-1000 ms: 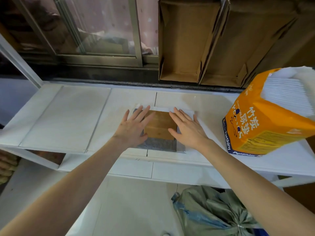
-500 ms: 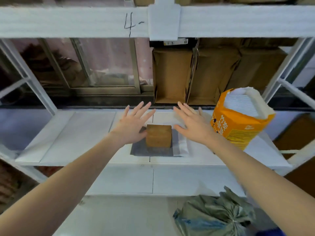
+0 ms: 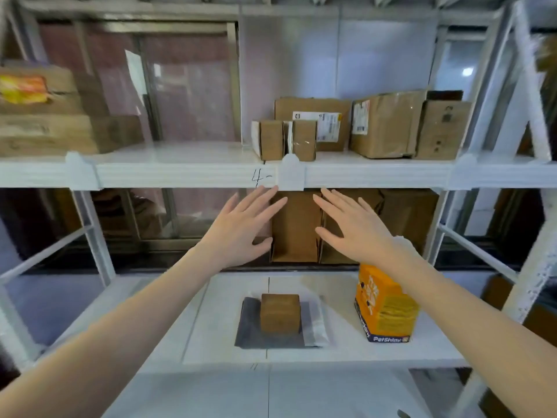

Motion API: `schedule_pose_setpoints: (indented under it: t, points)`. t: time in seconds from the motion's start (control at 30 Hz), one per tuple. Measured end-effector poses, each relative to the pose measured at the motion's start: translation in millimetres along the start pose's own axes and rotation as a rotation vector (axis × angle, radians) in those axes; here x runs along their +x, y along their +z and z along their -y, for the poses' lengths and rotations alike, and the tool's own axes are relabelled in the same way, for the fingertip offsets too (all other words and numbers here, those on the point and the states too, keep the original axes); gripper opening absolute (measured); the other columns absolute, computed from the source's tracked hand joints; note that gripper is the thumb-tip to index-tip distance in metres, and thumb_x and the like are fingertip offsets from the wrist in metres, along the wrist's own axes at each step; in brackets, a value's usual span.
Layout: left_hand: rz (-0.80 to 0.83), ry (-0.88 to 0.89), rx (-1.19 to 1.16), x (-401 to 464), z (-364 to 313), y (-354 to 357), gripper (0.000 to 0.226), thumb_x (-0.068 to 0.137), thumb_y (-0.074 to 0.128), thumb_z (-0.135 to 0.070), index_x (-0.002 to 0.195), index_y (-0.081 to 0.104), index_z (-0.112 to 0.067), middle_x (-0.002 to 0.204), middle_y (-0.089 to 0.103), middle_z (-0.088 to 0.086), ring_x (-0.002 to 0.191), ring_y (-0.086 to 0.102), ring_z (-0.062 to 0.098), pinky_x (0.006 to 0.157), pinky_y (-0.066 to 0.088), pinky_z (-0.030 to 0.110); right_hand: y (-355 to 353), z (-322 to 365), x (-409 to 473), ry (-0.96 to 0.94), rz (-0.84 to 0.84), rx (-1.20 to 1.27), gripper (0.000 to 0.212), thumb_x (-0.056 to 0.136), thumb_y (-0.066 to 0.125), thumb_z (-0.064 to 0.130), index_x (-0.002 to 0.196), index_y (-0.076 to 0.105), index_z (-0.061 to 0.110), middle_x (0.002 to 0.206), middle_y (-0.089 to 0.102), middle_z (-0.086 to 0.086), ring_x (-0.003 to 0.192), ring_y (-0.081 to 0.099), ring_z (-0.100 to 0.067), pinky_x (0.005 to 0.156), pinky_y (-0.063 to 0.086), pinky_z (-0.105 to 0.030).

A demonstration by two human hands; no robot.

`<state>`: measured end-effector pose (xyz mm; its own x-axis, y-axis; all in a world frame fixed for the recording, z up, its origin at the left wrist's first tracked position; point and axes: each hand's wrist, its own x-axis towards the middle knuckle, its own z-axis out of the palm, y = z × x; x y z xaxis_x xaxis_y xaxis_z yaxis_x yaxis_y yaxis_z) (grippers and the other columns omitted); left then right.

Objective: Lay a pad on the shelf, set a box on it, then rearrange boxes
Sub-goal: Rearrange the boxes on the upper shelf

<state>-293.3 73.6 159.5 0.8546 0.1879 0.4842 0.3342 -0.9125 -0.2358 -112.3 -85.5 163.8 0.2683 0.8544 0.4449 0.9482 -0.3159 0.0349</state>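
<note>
Hands: we count two, the left hand (image 3: 241,229) and the right hand (image 3: 354,227), both raised in front of the shelving with fingers straight and spread, holding nothing.
Pad: we see one dark grey pad (image 3: 251,333) lying flat on the lower shelf (image 3: 337,348), with a white sheet (image 3: 313,324) showing along its right side.
Box on the pad: one small brown box (image 3: 280,312) stands upright on the pad, well below both hands.
Orange pack: one orange pack (image 3: 384,309) stands on the same shelf, to the right of the pad and apart from it.
Upper shelf (image 3: 187,173): we count five brown boxes in the right group, namely two small ones (image 3: 271,139) (image 3: 303,139) side by side in front, one labelled box (image 3: 313,114) behind them, one larger box (image 3: 385,125) and one box (image 3: 441,129) at the far right.
Left stack: brown cartons (image 3: 45,128) are piled at the left end; blur keeps us from counting them.
Open cartons: behind the lower shelf stand flattened or open cartons (image 3: 297,227); we cannot tell what is in them.
Marking: "4-" (image 3: 260,178) is handwritten on the upper shelf's front edge.
</note>
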Motion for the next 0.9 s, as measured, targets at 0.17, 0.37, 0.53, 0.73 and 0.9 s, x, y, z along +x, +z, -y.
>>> schedule_pose_setpoints:
  t: [0.17,0.37,0.53,0.73,0.9]
  points:
    - [-0.084,-0.047,-0.012,25,4,-34,0.071,0.089,0.045,-0.046,0.147,0.006,-0.036,0.16,0.002,-0.005,0.147,-0.001,0.019,0.118,0.007,0.052,-44,0,9,0.01,-0.072,-0.014,0.063,0.094,0.037,0.049,0.148,0.009,0.032,0.16,0.004,0.005,0.147,0.006,-0.016,0.118,0.009,-0.045]
    - [-0.176,-0.056,-0.019,59,13,-58,0.074,0.088,0.048,-0.045,0.148,0.007,-0.034,0.16,0.002,-0.004,0.147,0.0,0.021,0.118,0.01,0.05,-69,-11,33,0.021,-0.172,0.034,0.065,0.093,0.04,0.048,0.148,0.009,0.031,0.16,0.004,0.004,0.146,0.009,-0.018,0.118,0.013,-0.041]
    - [-0.251,-0.094,0.036,95,28,-56,0.068,0.089,0.045,-0.044,0.149,0.016,-0.03,0.159,0.011,-0.001,0.147,0.01,0.024,0.116,0.018,0.049,-72,-20,68,0.038,-0.208,0.065,0.07,0.092,0.04,0.051,0.148,0.002,0.034,0.16,0.001,0.004,0.146,0.009,-0.022,0.114,0.024,-0.041]
    - [-0.251,-0.159,0.068,140,43,-51,0.08,0.074,0.017,-0.055,0.147,0.025,-0.025,0.156,0.024,0.003,0.142,0.024,0.03,0.11,0.028,0.046,-67,-28,122,0.03,-0.184,0.148,0.071,0.09,0.043,0.054,0.147,0.003,0.038,0.16,-0.002,0.002,0.145,0.012,-0.03,0.104,0.037,-0.046]
    - [-0.151,-0.253,0.043,177,59,-36,0.061,0.09,0.042,-0.045,0.146,0.024,-0.03,0.157,0.015,0.001,0.14,0.024,0.028,0.107,0.031,0.046,-55,-30,171,0.021,-0.177,0.184,0.074,0.087,0.042,0.06,0.147,0.009,0.033,0.158,0.004,-0.002,0.141,0.019,-0.034,0.105,0.034,-0.05]
